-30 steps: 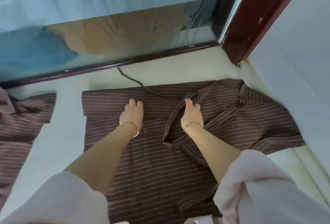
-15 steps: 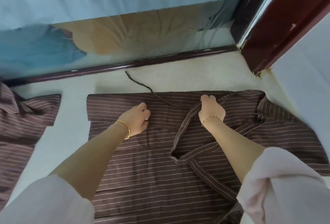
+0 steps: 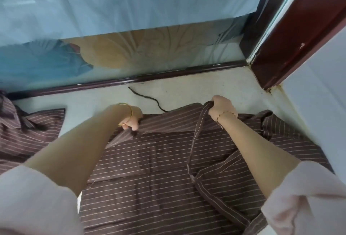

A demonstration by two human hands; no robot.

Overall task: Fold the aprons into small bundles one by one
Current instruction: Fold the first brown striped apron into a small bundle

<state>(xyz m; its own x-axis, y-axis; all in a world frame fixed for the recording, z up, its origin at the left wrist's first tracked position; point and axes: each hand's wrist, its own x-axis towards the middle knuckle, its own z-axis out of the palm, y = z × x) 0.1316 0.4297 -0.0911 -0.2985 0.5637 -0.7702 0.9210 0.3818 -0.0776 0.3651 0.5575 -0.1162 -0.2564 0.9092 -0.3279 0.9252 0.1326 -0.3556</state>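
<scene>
1. The brown striped apron (image 3: 159,159) lies spread over the centre and lower half of the frame on a pale surface (image 3: 206,88). Its far edge is lifted at 2 places.
2. My left hand (image 3: 132,122), centre left, has its fingers curled onto that far edge and pinches the cloth.
3. My right hand (image 3: 221,108), upper right of centre, is closed in a fist around the top of a strap (image 3: 194,137). The strap runs taut down toward the lower middle.
4. I judge the cloth to be thin, light and limp. It drapes and creases wherever it is raised, so it should fold easily but will not keep a crease unless pressed flat.
5. It looks neither slippery nor fragile. The hemmed far edge and corners seem the best places to grip.
6. The loose strap and the thin cord (image 3: 146,97) trailing beyond the far edge could tangle, so I would tuck them inside.
7. A 2nd striped apron (image 3: 31,133) waits at the left edge.
8. I can read no brand, label or writing anywhere.
</scene>
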